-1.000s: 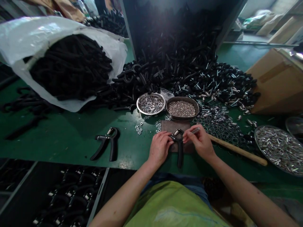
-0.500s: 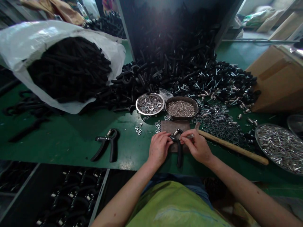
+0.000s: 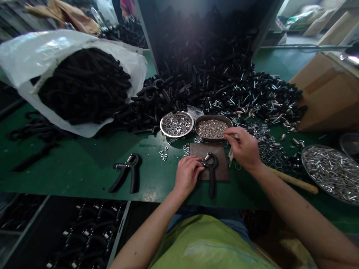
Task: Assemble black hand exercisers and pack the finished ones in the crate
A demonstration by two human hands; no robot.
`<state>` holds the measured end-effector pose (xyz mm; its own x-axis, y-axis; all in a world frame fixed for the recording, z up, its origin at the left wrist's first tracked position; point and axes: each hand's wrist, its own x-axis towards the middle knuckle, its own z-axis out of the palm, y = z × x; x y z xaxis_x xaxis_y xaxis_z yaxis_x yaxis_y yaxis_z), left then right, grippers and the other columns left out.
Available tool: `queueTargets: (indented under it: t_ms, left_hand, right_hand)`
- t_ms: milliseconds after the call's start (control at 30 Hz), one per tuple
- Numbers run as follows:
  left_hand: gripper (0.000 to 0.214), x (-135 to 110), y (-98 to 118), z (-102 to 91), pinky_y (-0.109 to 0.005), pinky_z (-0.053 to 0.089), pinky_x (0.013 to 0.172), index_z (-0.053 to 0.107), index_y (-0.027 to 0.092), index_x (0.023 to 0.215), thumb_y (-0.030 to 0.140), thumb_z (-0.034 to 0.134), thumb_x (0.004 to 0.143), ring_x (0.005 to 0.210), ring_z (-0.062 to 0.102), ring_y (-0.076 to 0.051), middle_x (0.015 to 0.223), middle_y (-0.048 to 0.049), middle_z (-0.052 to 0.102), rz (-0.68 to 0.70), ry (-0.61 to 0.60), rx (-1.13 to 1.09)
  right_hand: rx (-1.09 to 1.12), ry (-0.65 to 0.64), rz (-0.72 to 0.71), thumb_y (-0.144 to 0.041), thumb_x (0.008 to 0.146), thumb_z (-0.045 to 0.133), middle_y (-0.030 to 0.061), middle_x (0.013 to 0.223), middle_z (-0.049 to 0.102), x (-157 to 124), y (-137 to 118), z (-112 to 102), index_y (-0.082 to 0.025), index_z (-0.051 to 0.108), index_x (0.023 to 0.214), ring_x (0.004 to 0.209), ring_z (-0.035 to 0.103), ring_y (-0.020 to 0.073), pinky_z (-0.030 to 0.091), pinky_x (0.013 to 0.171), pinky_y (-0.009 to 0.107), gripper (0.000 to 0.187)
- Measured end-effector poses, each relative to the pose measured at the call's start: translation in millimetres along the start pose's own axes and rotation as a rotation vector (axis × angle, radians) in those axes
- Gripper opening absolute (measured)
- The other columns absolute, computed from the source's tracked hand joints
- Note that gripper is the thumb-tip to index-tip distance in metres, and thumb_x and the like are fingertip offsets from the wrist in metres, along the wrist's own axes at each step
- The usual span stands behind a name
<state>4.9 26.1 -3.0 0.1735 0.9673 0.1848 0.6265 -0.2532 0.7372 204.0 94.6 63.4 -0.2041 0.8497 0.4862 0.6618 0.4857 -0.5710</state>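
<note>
Black spring handle [image 3: 212, 175] lies on the brown mat [image 3: 223, 170] on the green table [image 3: 157, 179], its coil towards the top and one leg reaching past the mat's near edge. The left hand [image 3: 186, 173] keeps its place from the earlier frames, fingers closed over the left side of the handle and covering that leg. The right hand [image 3: 245, 147] has left the handle, where it was half a second ago, and is now up at the right end of the oval bowl [image 3: 213, 141] of small metal bits. Its fingertips are pinched together by the rim; whether they touch the bits cannot be told. A slim metal rod [image 3: 235, 136] seems to be held in those fingers, though the view there is small and blurred. With that hand away, the mat's right part and the handle's loop now show. A second spring handle [image 3: 135, 173] rests well to the left, unmoved. On the cardboard carton [image 3: 328, 97] a tape strip shows; any print is too dim to read.
</note>
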Motion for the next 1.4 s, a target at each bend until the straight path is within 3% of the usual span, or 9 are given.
queueTargets:
  t_ms: [167, 300, 467, 633, 800, 1000, 1167, 1333, 1400]
  left_hand:
    - [0.002, 16.1, 9.1, 3.9, -0.038, 0.038, 0.095, 0.067, 0.021, 0.075, 0.022, 0.069, 0.076, 0.106, 0.054, -0.021, 0.107, -0.0030, 0.067, -0.012, -0.048, -0.075]
    - [0.004, 24.7, 7.0, 9.6, -0.037, 0.038, 0.094, 0.067, 0.021, 0.072, 0.019, 0.070, 0.073, 0.102, 0.055, -0.020, 0.105, -0.0013, 0.067, -0.069, -0.095, -0.093]
    - [0.007, 30.7, 3.2, 10.2, -0.035, 0.038, 0.093, 0.065, 0.020, 0.069, 0.019, 0.071, 0.071, 0.101, 0.054, -0.019, 0.104, -0.0017, 0.063, -0.142, -0.159, -0.135]
    - [0.011, 38.0, 4.3, 8.7, -0.033, 0.039, 0.087, 0.061, 0.019, 0.072, 0.020, 0.071, 0.070, 0.094, 0.054, -0.018, 0.096, -0.0015, 0.061, -0.177, -0.244, -0.107]
    - [0.018, 38.7, 1.6, 10.4, -0.029, 0.040, 0.079, 0.057, 0.019, 0.078, 0.021, 0.072, 0.068, 0.086, 0.053, -0.017, 0.088, -0.0002, 0.059, -0.181, -0.227, -0.086]
    - [0.020, 37.0, 0.9, 13.0, -0.028, 0.040, 0.077, 0.055, 0.019, 0.076, 0.021, 0.073, 0.067, 0.085, 0.053, -0.016, 0.089, -0.0001, 0.059, -0.182, -0.213, -0.103]
    - [0.022, 38.1, 1.9, 12.0, -0.028, 0.040, 0.077, 0.053, 0.018, 0.074, 0.022, 0.073, 0.066, 0.086, 0.053, -0.016, 0.090, -0.0007, 0.058, -0.162, -0.205, -0.095]
    - [0.022, 37.5, 1.7, 10.8, -0.029, 0.040, 0.077, 0.052, 0.019, 0.073, 0.022, 0.073, 0.065, 0.084, 0.052, -0.016, 0.088, -0.0004, 0.057, -0.174, -0.207, -0.067]
    - [0.023, 37.1, 1.1, 10.8, -0.030, 0.040, 0.079, 0.053, 0.019, 0.073, 0.023, 0.074, 0.065, 0.086, 0.052, -0.017, 0.089, -0.0005, 0.057, -0.169, -0.206, -0.063]
  right_hand:
    - [-0.406, -0.327, -0.076, -0.009, 0.085, 0.038, 0.0114, 0.102, 0.062, 38.7, 54.2, 24.2, -0.016, 0.061, 0.097, 0.096, 0.055, 0.0229, 0.043, 0.079, 0.033, 0.027]
    - [-0.444, -0.375, -0.118, -0.001, 0.080, 0.035, 0.0109, 0.115, 0.059, 35.6, 66.4, 28.5, -0.016, 0.061, 0.109, 0.102, 0.053, 0.0225, 0.043, 0.084, 0.034, 0.041]
    - [-0.419, -0.250, -0.144, -0.013, 0.085, 0.042, 0.0124, 0.116, 0.057, -19.4, 57.6, -10.6, -0.013, 0.060, 0.111, 0.108, 0.049, 0.0230, 0.041, 0.092, 0.035, 0.031]
    - [-0.673, -0.330, 0.057, -0.033, 0.086, 0.051, 0.0115, 0.094, 0.059, -89.8, 67.8, -54.9, -0.014, 0.061, 0.105, 0.089, 0.052, 0.0256, 0.045, 0.076, 0.036, 0.029]
    - [-0.869, -0.401, 0.151, -0.035, 0.086, 0.051, 0.0113, 0.086, 0.060, -116.0, 83.4, -62.4, -0.013, 0.060, 0.093, 0.083, 0.054, 0.0267, 0.042, 0.069, 0.036, 0.025]
    - [-0.658, -0.366, 0.248, -0.033, 0.092, 0.038, 0.0070, 0.083, 0.066, -97.2, 34.8, -78.0, -0.017, 0.055, 0.109, 0.067, 0.061, 0.0210, 0.042, 0.056, 0.030, 0.029]
    - [-0.150, -0.042, 0.249, -0.031, 0.095, 0.030, 0.0054, 0.092, 0.067, -87.1, -14.5, -72.3, -0.021, 0.040, 0.131, 0.065, 0.063, 0.0149, 0.049, 0.059, 0.026, 0.039]
    - [-0.355, -0.398, 0.174, -0.030, 0.092, 0.036, 0.0066, 0.098, 0.071, -88.6, -10.4, -49.3, -0.023, 0.052, 0.121, 0.074, 0.068, 0.0212, 0.052, 0.061, 0.031, 0.034]
    - [-0.348, -0.378, 0.198, -0.029, 0.092, 0.036, 0.0059, 0.105, 0.069, -86.2, -14.0, -52.7, -0.025, 0.049, 0.125, 0.082, 0.068, 0.0219, 0.053, 0.066, 0.032, 0.036]
